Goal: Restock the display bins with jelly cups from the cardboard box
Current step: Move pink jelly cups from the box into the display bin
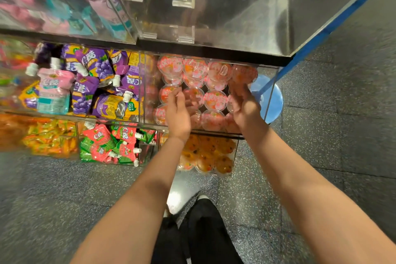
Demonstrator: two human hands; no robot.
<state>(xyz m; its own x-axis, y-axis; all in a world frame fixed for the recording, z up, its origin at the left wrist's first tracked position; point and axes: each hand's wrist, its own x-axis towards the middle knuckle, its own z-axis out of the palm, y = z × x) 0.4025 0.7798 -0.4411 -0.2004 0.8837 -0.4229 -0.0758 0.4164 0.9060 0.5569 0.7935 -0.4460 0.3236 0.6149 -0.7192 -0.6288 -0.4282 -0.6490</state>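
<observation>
Pink jelly cups [215,99] sat packed in rows inside the clear display bin [270,94], centre of the frame. My left hand [178,113] hovered over them, fingers loosely spread, holding nothing. My right hand [243,100] reached in at the bin's right side; blurred, couldn't tell if it gripped a cup. Orange jelly cups [206,154] lay just below, purple pouches [96,83] left.
</observation>
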